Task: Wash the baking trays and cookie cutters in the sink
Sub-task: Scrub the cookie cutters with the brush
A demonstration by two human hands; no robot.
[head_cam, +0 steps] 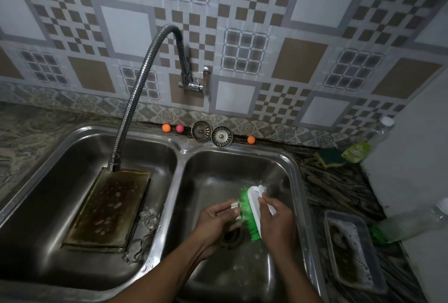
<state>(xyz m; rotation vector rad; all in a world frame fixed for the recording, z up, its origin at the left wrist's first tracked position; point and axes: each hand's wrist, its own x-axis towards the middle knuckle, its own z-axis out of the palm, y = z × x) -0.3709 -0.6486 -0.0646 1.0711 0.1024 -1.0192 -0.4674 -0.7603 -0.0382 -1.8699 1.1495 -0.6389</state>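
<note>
Soaking in the left basin, the big baking tray waits under the tap; over the right basin my left hand pinches a small metal cookie cutter while my right hand grips the green brush. I should work bristles into every edge. A small soapy tray sits on the counter.

No legible text anywhere.

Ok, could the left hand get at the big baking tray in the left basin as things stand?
Probably not yet: the left hand is shut on a small cookie cutter against the brush. The baking tray lies uncovered across the divider, only the faucet hose above its far end.
</note>
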